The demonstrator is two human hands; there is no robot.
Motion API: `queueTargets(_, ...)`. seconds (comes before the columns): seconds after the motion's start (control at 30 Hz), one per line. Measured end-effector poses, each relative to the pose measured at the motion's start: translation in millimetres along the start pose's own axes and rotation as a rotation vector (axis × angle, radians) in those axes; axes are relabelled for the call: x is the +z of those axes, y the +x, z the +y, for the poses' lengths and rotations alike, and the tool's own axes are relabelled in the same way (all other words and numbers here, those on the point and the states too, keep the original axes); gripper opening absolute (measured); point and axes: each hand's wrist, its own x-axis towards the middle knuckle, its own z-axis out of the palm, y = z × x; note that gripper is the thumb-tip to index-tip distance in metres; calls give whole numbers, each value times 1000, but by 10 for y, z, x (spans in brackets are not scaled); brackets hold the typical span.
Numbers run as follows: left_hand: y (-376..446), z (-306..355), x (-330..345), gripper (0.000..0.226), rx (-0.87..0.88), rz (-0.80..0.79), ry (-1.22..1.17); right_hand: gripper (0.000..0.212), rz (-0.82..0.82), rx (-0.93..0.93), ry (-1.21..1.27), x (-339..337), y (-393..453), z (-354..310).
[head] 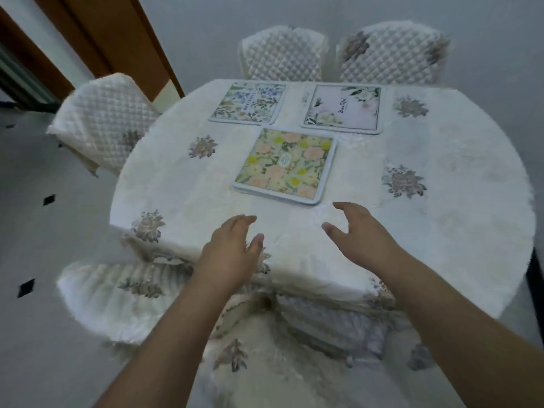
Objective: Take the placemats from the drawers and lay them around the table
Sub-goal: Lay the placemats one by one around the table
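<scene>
Lying flat, three floral placemats (284, 164); left hand (228, 254) and right hand (357, 235) spread, empty.

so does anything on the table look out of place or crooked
The yellow-and-peach placemat lies near the middle of the table, not at an edge before a chair like the two far placemats, and it sits slightly rotated. It seems to be a stack. Both hands hover empty.

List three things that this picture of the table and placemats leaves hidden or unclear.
Head view only:
1. The drawers: nowhere in frame.
2. The middle pile of mats: edges show several stacked, but the count is too blurred to tell.
3. The lettering on the far left mat and far right mat: too small and blurred to read.
</scene>
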Motion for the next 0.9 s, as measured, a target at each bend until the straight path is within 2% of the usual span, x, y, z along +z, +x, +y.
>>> queueTargets(0.2,1604,-654,420,57,-10,-149,-41,62,65,220,134,506,1058,42)
queueTargets(0.3,2314,-905,603,60,-30,-124,-59,63,123,315,200,750,1497,65)
queueTargets(0.43,2955,-1103,748,64,-139,-137,-152,61,123,353,164,990,1838,-15)
queueTargets(0.53,3138,-1157,795,60,-138,-108,-168,48,218,392,100,1078,1950,-57)
queueTargets(0.63,3215,-1276,783,52,-135,-37,-172,43,292,378,29,1187,2006,-43)
queueTargets(0.73,3231,-1335,723,31,-72,70,-176,36,363,385,160,1201,2048,-35)
queueTargets(0.8,3203,-1288,669,21,-31,98,-237,22,415,356,237,1137,2080,-29)
queueTargets(0.9,3105,-1154,633,32,-18,13,-415,21,441,323,301,966,2062,52)
